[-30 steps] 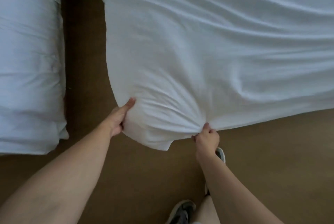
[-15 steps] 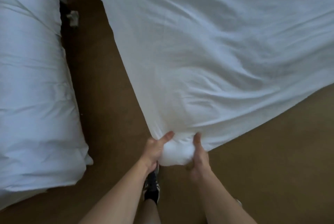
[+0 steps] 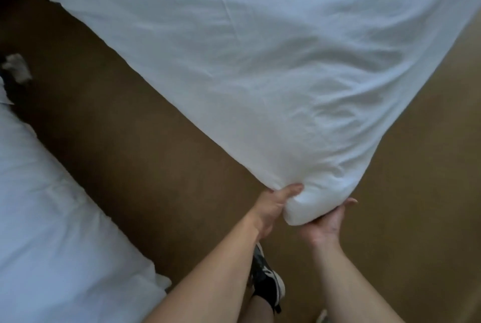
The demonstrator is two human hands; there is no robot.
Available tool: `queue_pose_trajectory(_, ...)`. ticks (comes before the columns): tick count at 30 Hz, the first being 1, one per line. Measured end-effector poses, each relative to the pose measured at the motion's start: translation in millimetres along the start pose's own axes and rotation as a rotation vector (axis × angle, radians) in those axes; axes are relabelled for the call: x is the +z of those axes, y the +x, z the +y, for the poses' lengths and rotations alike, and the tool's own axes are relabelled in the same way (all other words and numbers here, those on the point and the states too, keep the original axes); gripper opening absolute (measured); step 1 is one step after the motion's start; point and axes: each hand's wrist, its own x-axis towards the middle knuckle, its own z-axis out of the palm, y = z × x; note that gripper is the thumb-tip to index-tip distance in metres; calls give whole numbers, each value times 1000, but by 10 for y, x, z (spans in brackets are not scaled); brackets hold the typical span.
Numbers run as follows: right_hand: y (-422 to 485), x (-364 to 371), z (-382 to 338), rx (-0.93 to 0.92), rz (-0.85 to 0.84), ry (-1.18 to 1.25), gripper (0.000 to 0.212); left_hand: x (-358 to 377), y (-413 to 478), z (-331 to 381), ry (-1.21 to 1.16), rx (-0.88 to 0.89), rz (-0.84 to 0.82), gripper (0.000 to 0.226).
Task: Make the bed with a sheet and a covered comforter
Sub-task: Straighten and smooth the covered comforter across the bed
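Comforter corner sits between left fingers and right fingers

The comforter corner sits between left hand and right hand; bedding lies left.

Dim brown carpeted floor

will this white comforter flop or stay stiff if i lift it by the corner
Probably floppy: the comforter creases and gathers toward the corner that the left hand and right hand grip. Likely light for its bulk, as the puffy corner bulges softly.
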Motion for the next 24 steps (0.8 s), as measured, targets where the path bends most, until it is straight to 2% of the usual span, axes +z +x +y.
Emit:
queue_pose_trajectory(3,22,-52,168,-85,-51,35,85,-73,-48,71,71,-54,-56,26)
queue_pose_trajectory(6,-120,-50,307,-21,-114,56,73,-99,-29,87,92,-85,-75,33)
queue_pose_trajectory(8,-177,35,370,-25,-86,90,81,-87,-58,107,142,-74,-59,34)
queue_pose_trajectory(9,-202,86,357,-59,-48,84,71,-91,-74,110,184,-62,-46,34)
queue_pose_trajectory(10,-209,115,317,-100,1,72,58,-108,-78,131,204,-30,-29,35)
queue_pose_trajectory(12,-233,49,238,-225,179,-25,44,-207,-74,313,125,81,-34,46)
queue_pose_trajectory(14,-288,-121,207,-382,441,-172,31,-365,-14,609,-95,154,-31,65)
queue_pose_trajectory(16,-293,-258,234,-470,636,-214,33,-553,104,842,-302,171,-56,66)
queue_pose_trajectory(17,-271,-288,248,-492,650,-191,41,-624,144,857,-281,199,-26,66)
queue_pose_trajectory(18,-262,-264,267,-491,624,-147,48,-675,118,806,-196,217,62,66)
queue_pose_trajectory(20,-228,-183,364,-399,407,-102,55,-790,65,560,-9,224,187,65)
queue_pose_trajectory(22,-251,-102,481,-346,218,-78,61,-910,59,431,53,192,144,74)
queue_pose_trajectory(24,-325,-102,558,-388,125,17,46,-1035,168,784,-58,140,12,87)
